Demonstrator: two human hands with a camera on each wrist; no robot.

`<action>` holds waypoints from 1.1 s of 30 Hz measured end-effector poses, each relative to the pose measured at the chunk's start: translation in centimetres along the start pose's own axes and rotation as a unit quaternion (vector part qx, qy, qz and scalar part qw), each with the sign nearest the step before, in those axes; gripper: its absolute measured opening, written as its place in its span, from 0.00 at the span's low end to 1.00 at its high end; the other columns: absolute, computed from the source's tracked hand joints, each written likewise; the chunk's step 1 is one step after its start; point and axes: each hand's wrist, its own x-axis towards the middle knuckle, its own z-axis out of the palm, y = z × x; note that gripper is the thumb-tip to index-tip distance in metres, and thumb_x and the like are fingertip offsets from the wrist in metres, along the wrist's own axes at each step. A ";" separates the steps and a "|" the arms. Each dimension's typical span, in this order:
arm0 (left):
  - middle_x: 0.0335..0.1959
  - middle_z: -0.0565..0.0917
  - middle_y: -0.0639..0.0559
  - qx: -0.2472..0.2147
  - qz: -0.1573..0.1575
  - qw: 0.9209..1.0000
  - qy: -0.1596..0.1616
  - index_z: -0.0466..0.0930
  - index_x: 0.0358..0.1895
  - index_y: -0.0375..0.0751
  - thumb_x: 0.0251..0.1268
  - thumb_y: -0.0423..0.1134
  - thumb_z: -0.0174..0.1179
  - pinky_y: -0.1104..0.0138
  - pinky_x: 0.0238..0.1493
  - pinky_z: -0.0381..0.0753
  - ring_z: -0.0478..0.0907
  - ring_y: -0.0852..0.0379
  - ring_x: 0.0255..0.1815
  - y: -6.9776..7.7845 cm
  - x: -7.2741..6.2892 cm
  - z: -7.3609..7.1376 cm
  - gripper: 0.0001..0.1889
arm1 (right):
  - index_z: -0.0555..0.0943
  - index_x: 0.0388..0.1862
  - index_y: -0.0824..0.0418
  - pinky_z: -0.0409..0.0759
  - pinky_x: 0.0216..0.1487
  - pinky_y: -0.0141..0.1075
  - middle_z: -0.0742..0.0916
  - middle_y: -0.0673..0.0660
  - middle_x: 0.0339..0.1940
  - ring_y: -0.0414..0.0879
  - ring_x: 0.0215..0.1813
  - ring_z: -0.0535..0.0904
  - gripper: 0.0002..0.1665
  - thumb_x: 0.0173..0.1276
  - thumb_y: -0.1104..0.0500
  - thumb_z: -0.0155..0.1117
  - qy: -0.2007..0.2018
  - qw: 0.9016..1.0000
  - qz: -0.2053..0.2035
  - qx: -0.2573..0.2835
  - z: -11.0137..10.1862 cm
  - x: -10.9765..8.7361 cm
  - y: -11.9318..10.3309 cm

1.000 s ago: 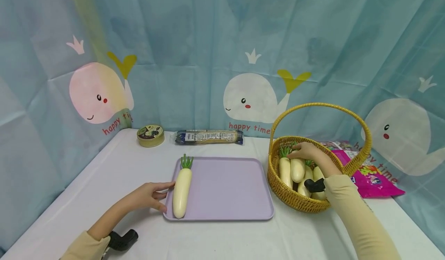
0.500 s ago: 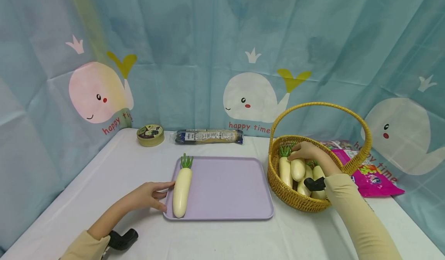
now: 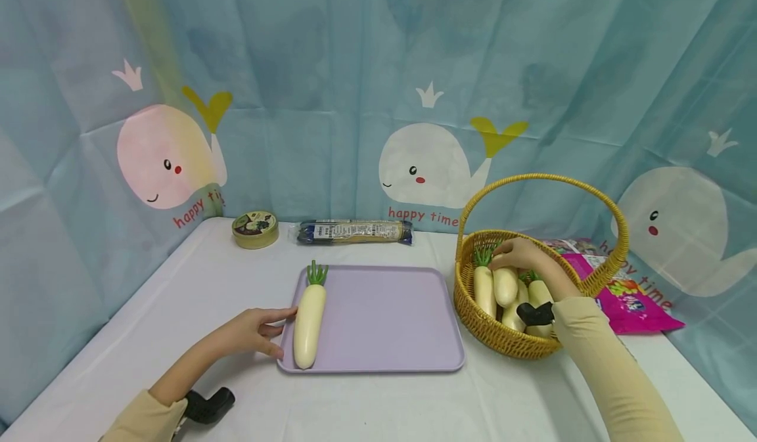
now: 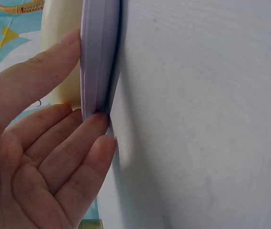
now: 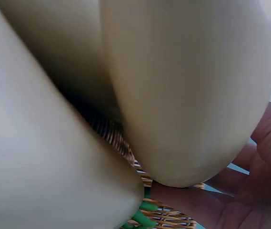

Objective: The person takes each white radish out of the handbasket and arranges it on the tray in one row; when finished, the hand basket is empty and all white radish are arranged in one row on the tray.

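Observation:
A white radish (image 3: 309, 327) with a green top lies along the left side of the lilac tray (image 3: 390, 317). My left hand (image 3: 257, 333) rests at that side, fingers loosely extended; in the left wrist view, thumb and fingertips touch the tray rim (image 4: 95, 57), beside the radish. Inside the wicker basket (image 3: 520, 345), my right hand (image 3: 520, 256) holds a second white radish (image 3: 505, 287) near its leafy end. The right wrist view shows that radish (image 5: 187, 95) up close, thumb at its side and fingers by its end. Several other radishes lie around it.
A round tin (image 3: 255, 230) and a clear-wrapped long packet (image 3: 355, 232) stand along the back of the white table. Behind the basket lies a pink bag (image 3: 639, 307). The basket's tall handle (image 3: 547, 178) arches over the right hand. A whale-print curtain (image 3: 331, 100) hangs behind.
Both hands keep nearly the same place. The whole head view has shifted very slightly; the right hand stays on the same radish in the basket.

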 end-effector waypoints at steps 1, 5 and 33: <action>0.61 0.56 0.24 0.002 -0.001 1.000 0.000 0.58 0.63 0.25 0.41 0.39 0.70 0.60 0.47 0.76 0.66 0.34 0.54 0.0 0.0 0.0 0.44 | 0.71 0.55 0.73 0.80 0.32 0.42 0.76 0.70 0.47 0.52 0.36 0.77 0.31 0.59 0.54 0.63 0.002 1.000 -0.001 0.001 0.0 -0.1 -0.1; 0.61 0.56 0.24 0.003 -0.003 1.000 -0.002 0.57 0.63 0.25 0.41 0.39 0.70 0.60 0.47 0.76 0.67 0.34 0.54 0.0 0.0 0.0 0.44 | 0.71 0.55 0.73 0.80 0.32 0.43 0.76 0.71 0.47 0.51 0.34 0.77 0.32 0.58 0.53 0.64 0.019 1.000 0.001 0.005 0.0 -0.3 -0.3; 0.60 0.55 0.21 -0.002 0.019 1.000 -0.004 0.55 0.61 0.20 0.41 0.36 0.70 0.62 0.45 0.77 0.66 0.33 0.53 0.3 -0.2 0.2 0.44 | 0.72 0.56 0.67 0.78 0.33 0.41 0.72 0.72 0.54 0.61 0.46 0.73 0.35 0.55 0.47 0.66 0.153 0.986 -0.072 0.011 -1.1 -3.2 -3.7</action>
